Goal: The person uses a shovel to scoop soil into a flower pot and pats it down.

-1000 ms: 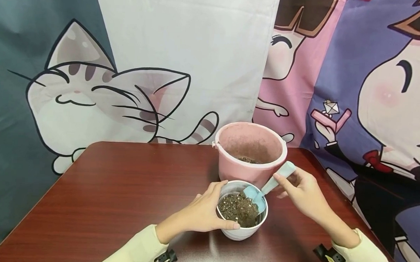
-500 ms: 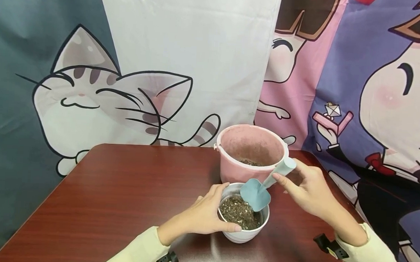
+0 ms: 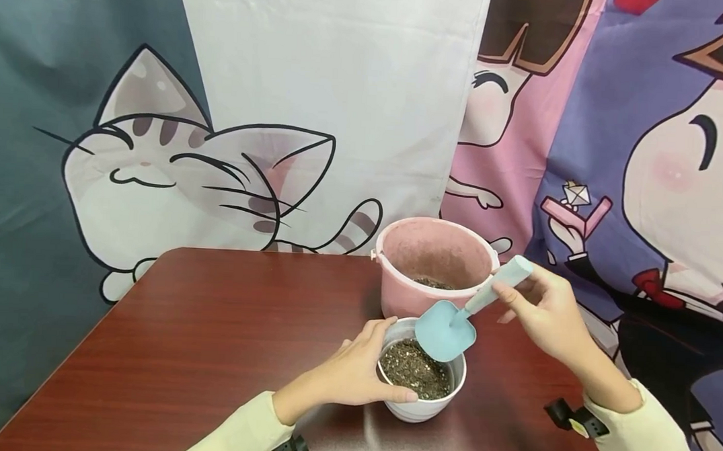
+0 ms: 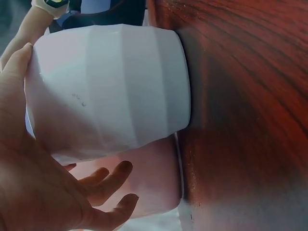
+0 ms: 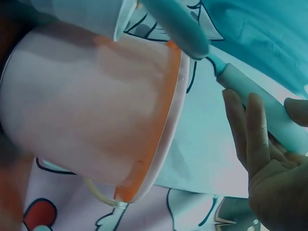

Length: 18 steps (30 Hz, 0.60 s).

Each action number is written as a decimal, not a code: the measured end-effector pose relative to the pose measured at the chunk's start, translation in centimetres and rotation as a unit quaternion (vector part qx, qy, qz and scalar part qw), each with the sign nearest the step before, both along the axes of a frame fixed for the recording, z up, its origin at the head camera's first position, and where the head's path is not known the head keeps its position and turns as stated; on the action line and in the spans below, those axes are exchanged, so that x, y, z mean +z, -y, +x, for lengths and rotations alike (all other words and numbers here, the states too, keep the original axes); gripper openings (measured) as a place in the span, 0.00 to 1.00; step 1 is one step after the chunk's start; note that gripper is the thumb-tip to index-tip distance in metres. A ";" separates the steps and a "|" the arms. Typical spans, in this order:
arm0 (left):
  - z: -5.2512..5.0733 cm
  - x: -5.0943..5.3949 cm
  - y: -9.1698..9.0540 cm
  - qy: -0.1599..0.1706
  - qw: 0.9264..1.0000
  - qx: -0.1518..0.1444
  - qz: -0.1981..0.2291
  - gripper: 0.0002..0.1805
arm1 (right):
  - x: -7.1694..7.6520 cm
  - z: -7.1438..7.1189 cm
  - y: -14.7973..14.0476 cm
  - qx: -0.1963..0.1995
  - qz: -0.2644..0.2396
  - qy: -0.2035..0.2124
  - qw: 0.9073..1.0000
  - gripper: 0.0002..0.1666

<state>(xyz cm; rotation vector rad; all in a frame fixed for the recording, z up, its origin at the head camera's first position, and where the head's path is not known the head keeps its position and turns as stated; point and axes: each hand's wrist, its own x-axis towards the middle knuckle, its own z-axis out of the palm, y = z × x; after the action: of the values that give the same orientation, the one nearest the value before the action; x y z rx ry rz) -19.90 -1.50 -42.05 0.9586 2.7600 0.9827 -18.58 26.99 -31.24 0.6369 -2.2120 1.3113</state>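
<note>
The light-blue trowel (image 3: 448,330) hangs over the far right part of the white pot (image 3: 414,411), its blade (image 3: 443,337) overlapping the rim in the head view; whether the two touch I cannot tell. Its long axis slants: the blade points down, to the left and near, while the handle (image 3: 484,295) rises to the right and far. No soil shows on the blade's visible face.

Potting soil (image 3: 418,372) fills part of the pot, with its surface below the rim. I judge that at least one load has been put in and that the present one is tipped out; there appears to be room for more.

The right hand (image 3: 545,314) grips the handle between thumb and fingers. The left hand (image 3: 358,373) holds the pot from the left, thumb at the near rim and a finger at the far rim, its other fingers clear of the wall in the left wrist view.

Just beyond the pot stands a pink bucket (image 3: 403,294), with some dark soil (image 3: 434,283) low inside. Both containers stand upright on the reddish-brown counter (image 3: 241,341), before a cartoon-printed backdrop (image 3: 332,69).
</note>
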 end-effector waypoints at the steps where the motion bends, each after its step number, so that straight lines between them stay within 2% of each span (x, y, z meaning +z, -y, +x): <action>1: -0.1 0.0 0.0 0.000 1.000 -0.004 0.000 0.65 | 0.2 -0.2 -0.2 0.008 -0.022 0.012 1.000 0.08; 4: -0.2 0.3 0.1 -0.005 1.000 -0.017 -0.001 0.64 | 0.9 -1.3 -0.6 0.052 -0.100 0.044 0.993 0.07; 7: -0.5 0.6 0.4 -0.007 1.000 -0.024 0.000 0.64 | 1.3 -2.4 -1.1 0.099 -0.173 0.070 0.978 0.10; 11: -0.8 1.3 0.7 0.002 1.000 -0.017 0.017 0.63 | 1.7 -3.7 -1.8 0.126 -0.226 0.088 0.962 0.09; 13: -1.2 1.7 0.9 -0.006 0.999 -0.006 0.036 0.61 | 2.0 -4.3 -1.9 0.131 -0.256 0.096 0.953 0.08; 15: -1.8 2.2 1.1 -0.022 0.997 0.015 0.074 0.58 | 2.3 -4.9 -1.9 0.133 -0.285 0.106 0.943 0.06; 18: -3.3 3.0 1.4 -0.054 0.988 0.056 0.136 0.53 | 2.9 -5.8 -1.7 0.128 -0.328 0.118 0.928 0.04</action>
<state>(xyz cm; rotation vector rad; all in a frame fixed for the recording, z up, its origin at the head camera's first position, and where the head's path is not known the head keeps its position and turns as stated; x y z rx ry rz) -23.15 -2.93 -39.10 0.9225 2.8458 1.3939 -24.42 28.72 -28.29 0.5294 -1.7080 2.2174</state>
